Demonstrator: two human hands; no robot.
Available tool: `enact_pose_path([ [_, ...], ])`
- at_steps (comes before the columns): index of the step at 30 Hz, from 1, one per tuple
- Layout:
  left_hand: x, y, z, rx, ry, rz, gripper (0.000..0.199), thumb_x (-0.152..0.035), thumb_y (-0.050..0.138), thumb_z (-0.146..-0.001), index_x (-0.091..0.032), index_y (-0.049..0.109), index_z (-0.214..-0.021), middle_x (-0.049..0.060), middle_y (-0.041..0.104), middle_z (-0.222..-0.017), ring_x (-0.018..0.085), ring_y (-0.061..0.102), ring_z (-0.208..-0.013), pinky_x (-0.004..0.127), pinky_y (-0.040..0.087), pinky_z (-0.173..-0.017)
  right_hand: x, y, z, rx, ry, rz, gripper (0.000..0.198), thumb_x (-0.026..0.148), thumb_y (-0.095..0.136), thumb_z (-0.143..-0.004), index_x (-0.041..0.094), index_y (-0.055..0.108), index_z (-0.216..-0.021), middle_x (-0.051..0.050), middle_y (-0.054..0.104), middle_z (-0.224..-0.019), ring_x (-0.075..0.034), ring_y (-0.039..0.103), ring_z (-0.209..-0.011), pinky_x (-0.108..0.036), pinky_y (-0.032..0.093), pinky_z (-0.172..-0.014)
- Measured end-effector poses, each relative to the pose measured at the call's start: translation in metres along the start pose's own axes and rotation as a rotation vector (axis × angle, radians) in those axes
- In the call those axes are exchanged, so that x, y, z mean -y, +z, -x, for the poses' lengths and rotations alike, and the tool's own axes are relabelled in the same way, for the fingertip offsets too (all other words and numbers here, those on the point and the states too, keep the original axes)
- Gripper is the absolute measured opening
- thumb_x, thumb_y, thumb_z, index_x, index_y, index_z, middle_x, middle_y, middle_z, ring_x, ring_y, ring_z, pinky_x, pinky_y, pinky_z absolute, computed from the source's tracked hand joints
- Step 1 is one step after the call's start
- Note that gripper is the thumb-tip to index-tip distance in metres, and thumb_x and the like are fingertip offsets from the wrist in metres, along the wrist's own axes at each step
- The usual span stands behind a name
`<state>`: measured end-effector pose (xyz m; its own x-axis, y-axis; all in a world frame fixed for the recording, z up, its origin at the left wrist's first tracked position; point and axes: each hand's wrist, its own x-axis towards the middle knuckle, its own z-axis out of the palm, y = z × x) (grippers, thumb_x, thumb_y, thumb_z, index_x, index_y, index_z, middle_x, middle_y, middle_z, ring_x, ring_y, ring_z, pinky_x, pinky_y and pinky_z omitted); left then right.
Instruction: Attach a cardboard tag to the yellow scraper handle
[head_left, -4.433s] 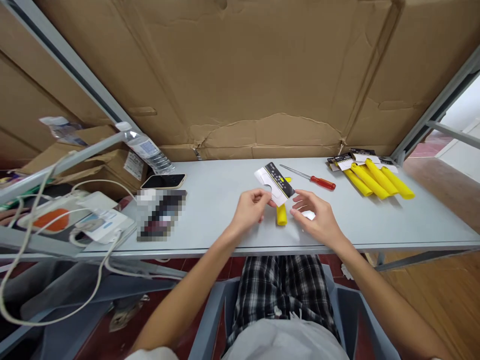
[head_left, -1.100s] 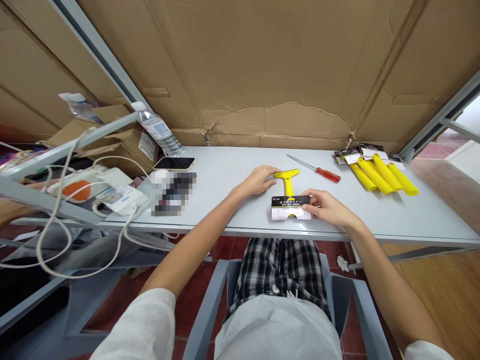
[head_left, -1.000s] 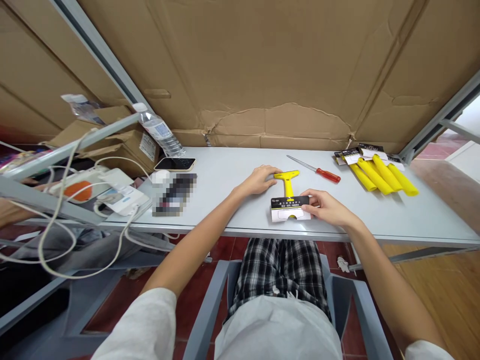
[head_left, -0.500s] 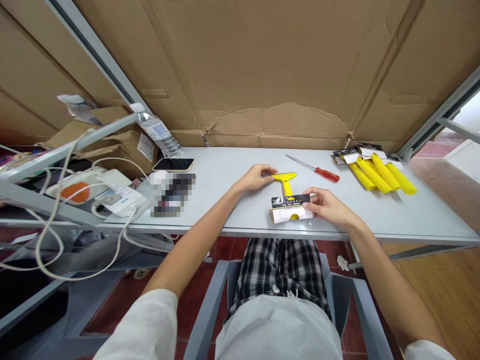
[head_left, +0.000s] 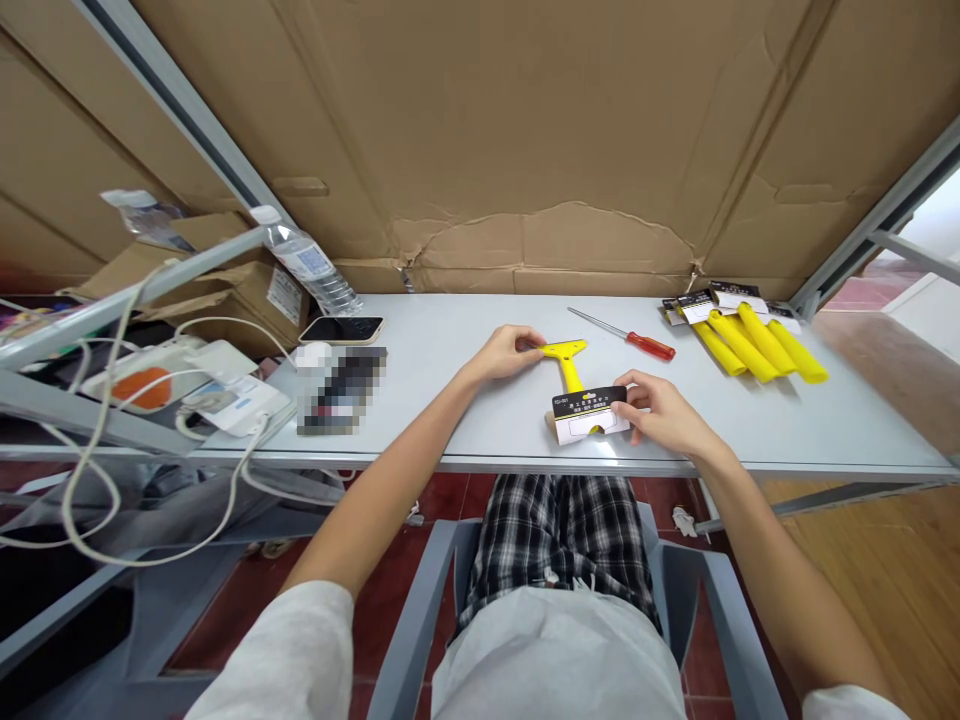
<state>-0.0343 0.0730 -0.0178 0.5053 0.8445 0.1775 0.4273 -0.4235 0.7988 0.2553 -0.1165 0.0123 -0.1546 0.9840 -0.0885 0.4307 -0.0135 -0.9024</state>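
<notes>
A yellow scraper (head_left: pixel 570 372) with a T-shaped head lies in front of me, its handle pointing toward me. The left end of its head is pinched between the fingers of my left hand (head_left: pixel 512 353). Around the lower handle sits a black-and-white cardboard sleeve (head_left: pixel 591 415), hiding most of that part. My right hand (head_left: pixel 657 411) grips the sleeve's right edge, thumb on its front. Just beyond lies a screwdriver (head_left: pixel 649 346) with a red handle.
Several yellow scraper handles (head_left: pixel 742 345) with black-and-white cards lie at the table's right. On the left are a phone (head_left: pixel 342 330), a pixelated item (head_left: pixel 343 390), a plastic bottle (head_left: pixel 309 262), white cables and a cardboard box (head_left: pixel 255 300). A cardboard wall (head_left: pixel 555 130) rises behind.
The sleeve has shifted slightly right and its printed face has turned. The scraper has tilted, its head now a little left of the handle's lower end. Both hands keep their grips.
</notes>
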Motion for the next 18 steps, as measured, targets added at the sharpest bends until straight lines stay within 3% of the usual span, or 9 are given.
enact_pose_path([
  [5, 0.0, 0.002, 0.002, -0.015, 0.004, -0.019, 0.023, -0.036, 0.085, -0.086, -0.019, 0.083, -0.102, 0.009, 0.084, -0.108, 0.023, 0.074, -0.097, 0.042, 0.059, -0.097, 0.007, 0.007, -0.001, -0.042, -0.003, 0.018, 0.029, 0.043, 0.071, -0.091, 0.024, 0.059, -0.11, 0.001, 0.073, -0.081, -0.015, 0.068, -0.053, -0.029, 0.053, -0.051],
  [10, -0.001, 0.004, 0.003, -0.022, 0.003, -0.02, 0.023, -0.037, 0.085, -0.086, -0.019, 0.081, -0.099, 0.009, 0.083, -0.107, 0.023, 0.074, -0.099, 0.043, 0.059, -0.099, 0.017, 0.017, -0.003, -0.176, -0.018, 0.1, 0.026, 0.04, 0.068, -0.09, 0.023, 0.061, -0.108, 0.0, 0.073, -0.079, -0.014, 0.065, -0.05, -0.029, 0.052, -0.052],
  [18, -0.006, 0.003, 0.01, -0.008, 0.013, -0.012, 0.027, -0.036, 0.084, -0.087, -0.018, 0.079, -0.105, 0.011, 0.083, -0.115, 0.025, 0.075, -0.105, 0.045, 0.059, -0.105, 0.013, 0.024, -0.007, -0.205, -0.035, 0.121, 0.026, 0.042, 0.066, -0.091, 0.023, 0.063, -0.108, 0.0, 0.073, -0.081, -0.015, 0.066, -0.053, -0.031, 0.054, -0.06],
])
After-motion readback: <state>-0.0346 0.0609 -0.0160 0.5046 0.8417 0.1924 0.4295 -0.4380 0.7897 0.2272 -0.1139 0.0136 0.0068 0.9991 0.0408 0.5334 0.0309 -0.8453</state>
